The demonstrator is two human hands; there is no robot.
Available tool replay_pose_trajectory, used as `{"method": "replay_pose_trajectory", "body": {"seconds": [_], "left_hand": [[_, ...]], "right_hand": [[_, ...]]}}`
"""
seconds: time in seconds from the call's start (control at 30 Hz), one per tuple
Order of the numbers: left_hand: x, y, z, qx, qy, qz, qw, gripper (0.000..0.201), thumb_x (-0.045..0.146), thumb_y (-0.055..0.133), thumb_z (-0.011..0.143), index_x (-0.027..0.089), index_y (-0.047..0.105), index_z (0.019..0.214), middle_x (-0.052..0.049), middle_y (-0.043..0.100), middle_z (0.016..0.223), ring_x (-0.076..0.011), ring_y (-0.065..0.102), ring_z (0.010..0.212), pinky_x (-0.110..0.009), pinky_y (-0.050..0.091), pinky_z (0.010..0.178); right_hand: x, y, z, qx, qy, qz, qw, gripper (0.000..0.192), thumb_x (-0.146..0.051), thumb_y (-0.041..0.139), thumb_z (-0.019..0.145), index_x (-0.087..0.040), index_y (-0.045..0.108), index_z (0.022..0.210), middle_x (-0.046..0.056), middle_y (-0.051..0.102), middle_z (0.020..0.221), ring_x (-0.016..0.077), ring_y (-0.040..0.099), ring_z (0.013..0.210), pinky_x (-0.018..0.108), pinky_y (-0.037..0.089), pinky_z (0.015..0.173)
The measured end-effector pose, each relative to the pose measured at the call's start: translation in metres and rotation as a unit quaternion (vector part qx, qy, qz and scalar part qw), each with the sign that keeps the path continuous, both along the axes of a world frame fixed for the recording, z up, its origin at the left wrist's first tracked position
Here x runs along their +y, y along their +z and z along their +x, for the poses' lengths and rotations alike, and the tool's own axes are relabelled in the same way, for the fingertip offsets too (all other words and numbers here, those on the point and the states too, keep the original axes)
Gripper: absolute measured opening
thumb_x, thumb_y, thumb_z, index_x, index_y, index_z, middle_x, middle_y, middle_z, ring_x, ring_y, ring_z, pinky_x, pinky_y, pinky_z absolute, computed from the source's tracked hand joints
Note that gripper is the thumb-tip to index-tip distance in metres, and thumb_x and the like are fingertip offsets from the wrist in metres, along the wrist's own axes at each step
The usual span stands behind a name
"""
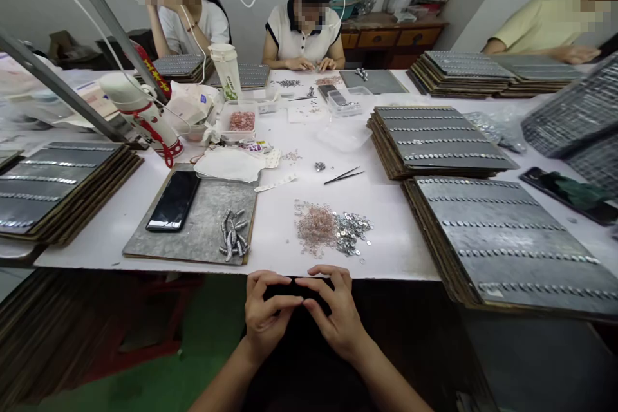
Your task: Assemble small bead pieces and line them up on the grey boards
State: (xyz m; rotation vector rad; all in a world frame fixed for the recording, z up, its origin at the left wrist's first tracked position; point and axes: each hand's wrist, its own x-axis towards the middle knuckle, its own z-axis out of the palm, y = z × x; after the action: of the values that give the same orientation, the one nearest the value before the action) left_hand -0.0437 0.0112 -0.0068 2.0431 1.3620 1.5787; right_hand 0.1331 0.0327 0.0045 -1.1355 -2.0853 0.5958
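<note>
Here, as seen from where I stand, the left hand (264, 312) and right hand (340, 314) are held before the near edge of the worktop (396, 251), fingers curved and spread from the thumbs, their tips nearly meeting. Just beyond lies a heap of copper-coloured rings (315, 228), touching silvery discs (351, 232); tweezers (344, 176) lie farther back.

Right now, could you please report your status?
Left hand, right hand: open, holding nothing visible. Small rings: loose pile on table ahead. Tweezers: beyond the pile.
</note>
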Motion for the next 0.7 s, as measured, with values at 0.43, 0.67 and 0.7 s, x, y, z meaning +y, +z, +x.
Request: {"method": "replay_pose_trajectory", "body": {"seconds": [0.43,0.67,0.7], "left_hand": [[-0.001,0.004,-0.001,-0.025,-0.017,-0.025,0.999,0.020,0.010,0.065,0.084,0.028,0.073,0.082,-0.004,0.064,0.095,-0.0206,0.051,0.093,-0.038,0.046,0.080],[-0.004,0.005,0.000,-0.059,-0.023,-0.047,0.997,0.017,0.013,0.067,0.083,0.027,0.073,0.077,-0.004,0.065,0.091,-0.0204,0.054,0.090,-0.039,0.048,0.079],[-0.004,0.006,0.000,-0.060,-0.025,-0.049,0.997,0.017,0.013,0.067,0.083,0.028,0.073,0.077,-0.004,0.065,0.091,-0.0204,0.054,0.090,-0.039,0.048,0.079]], "right_hand": [[0.001,0.002,0.009,0.043,-0.025,0.018,0.999,0.010,-0.019,0.059,0.086,-0.026,0.065,0.085,0.005,0.054,0.102,0.0213,0.047,0.101,0.037,0.043,0.085],[0.007,0.000,0.022,0.020,-0.162,0.060,0.985,0.007,-0.023,0.058,0.087,-0.024,0.064,0.083,0.005,0.056,0.098,0.0224,0.050,0.098,0.041,0.042,0.086],[0.005,0.001,0.023,0.019,-0.168,0.057,0.984,0.009,-0.025,0.056,0.088,-0.024,0.065,0.085,0.006,0.057,0.098,0.0226,0.051,0.099,0.041,0.042,0.086]]}}
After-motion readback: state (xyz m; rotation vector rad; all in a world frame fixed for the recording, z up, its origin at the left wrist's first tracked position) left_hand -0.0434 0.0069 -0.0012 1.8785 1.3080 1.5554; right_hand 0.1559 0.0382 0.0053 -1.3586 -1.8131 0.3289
